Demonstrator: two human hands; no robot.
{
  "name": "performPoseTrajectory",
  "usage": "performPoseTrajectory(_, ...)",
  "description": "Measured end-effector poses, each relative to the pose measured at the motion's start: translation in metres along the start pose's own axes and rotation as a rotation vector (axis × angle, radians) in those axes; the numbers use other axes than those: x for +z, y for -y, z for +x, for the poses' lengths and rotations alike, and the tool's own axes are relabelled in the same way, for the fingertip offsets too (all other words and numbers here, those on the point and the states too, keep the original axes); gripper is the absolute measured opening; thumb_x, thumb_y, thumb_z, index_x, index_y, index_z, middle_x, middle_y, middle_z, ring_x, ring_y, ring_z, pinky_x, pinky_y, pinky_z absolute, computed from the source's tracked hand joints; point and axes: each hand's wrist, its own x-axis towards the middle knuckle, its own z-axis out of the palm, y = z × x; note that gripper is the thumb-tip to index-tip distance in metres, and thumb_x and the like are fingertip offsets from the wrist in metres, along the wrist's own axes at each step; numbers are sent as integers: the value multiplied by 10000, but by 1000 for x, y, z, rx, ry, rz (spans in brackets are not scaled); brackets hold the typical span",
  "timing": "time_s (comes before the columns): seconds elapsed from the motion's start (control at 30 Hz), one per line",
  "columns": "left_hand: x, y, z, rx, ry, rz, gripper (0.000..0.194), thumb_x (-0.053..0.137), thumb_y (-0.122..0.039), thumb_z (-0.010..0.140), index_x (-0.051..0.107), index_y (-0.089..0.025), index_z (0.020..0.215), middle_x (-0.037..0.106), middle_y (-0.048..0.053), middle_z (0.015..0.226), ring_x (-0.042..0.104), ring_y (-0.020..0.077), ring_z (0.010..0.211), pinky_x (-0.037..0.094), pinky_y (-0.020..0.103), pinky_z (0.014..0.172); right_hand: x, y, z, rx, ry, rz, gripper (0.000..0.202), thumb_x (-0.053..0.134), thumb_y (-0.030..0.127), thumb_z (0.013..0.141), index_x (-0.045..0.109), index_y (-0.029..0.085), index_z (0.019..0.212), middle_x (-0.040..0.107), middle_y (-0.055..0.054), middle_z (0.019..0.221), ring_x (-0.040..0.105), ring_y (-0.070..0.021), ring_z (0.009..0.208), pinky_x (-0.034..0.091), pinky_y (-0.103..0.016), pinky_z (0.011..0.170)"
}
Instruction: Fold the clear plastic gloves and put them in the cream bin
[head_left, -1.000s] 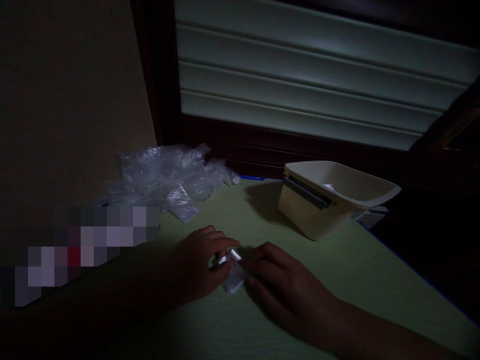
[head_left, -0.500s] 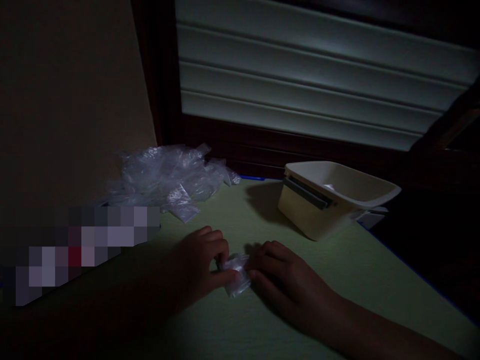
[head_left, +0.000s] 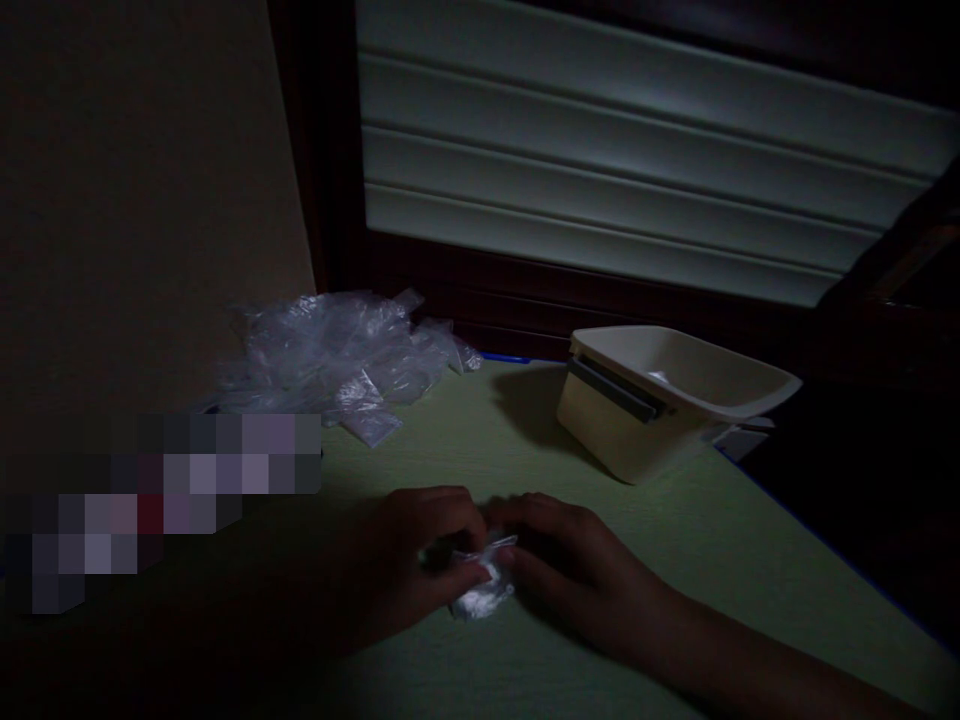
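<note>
Between my two hands, low over the pale green table point(head_left: 420, 660), is a small crumpled clear plastic bag point(head_left: 484, 597). My left hand point(head_left: 431, 540) pinches it from the left, thumb on top and fingers curled behind. From the right, my right hand point(head_left: 570, 550) grips the bag's other side with thumb and bent fingers. The fingertips of both hands nearly meet at the bag's far edge. In the dim light I cannot tell whether anything is inside the bag.
A heap of clear plastic bags point(head_left: 337, 350) lies at the back left by the wall. To the back right stands a cream plastic bin point(head_left: 622, 430) with a grey handle, something small and shiny inside. A pixelated area covers the left side. Slatted panels point(head_left: 600, 150) rise behind.
Both hands have drawn closer together, and the bag has become more bunched up. It sits slightly nearer to me than before. The bin and the heap have stayed in place.
</note>
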Motion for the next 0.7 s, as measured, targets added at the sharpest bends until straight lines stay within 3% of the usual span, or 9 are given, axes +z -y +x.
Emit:
performPoseTrajectory(0.1, 0, -5, 0, -23, -18, -11, 108, 636, -126, 721, 538, -164, 696, 565, -41, 670, 515, 90, 595, 358, 191, 555, 0, 0, 2, 45, 32, 155, 117, 509, 205, 844, 620, 168, 844, 640, -35, 796, 572, -135, 725, 451, -267, 669)
performPoseTrajectory(0.2, -2, -9, 1, -105, -48, -22, 119, 668, -152, 682, 559, -170, 725, 595, -38, 693, 542, 106, 636, 392, 207, 604, 1, -1, 4, 159, -9, 335, 186, 559, 318, 819, 567, 157, 727, 568, 6, 656, 506, -101, 597, 409, -223, 555)
performPoseTrajectory(0.3, -6, -10, 4, -233, -42, -143, 216, 697, -214, 647, 585, -171, 827, 630, -21, 772, 572, 129, 713, 433, 231, 679, 1, -3, 5, 238, -93, 466, 299, 625, 432, 754, 532, 158, 679, 516, 26, 607, 463, -88, 553, 381, -219, 527)
performPoseTrajectory(0.43, -9, -3, 9, -371, 81, -298, 199, 643, -322, 683, 605, -135, 739, 596, -13, 645, 546, 122, 613, 424, 210, 576, -2, -4, 7, 264, -137, 520, 363, 686, 491, 678, 539, 162, 634, 526, 27, 578, 464, -87, 525, 378, -220, 511)
performPoseTrajectory(0.7, -13, 3, 13, -436, 173, -393, 242, 580, -340, 710, 613, -127, 601, 533, -41, 518, 472, 83, 509, 342, 164, 492, -6, -5, 8, 273, -99, 578, 389, 673, 535, 679, 574, 163, 618, 537, 27, 561, 474, -91, 523, 394, -227, 528)
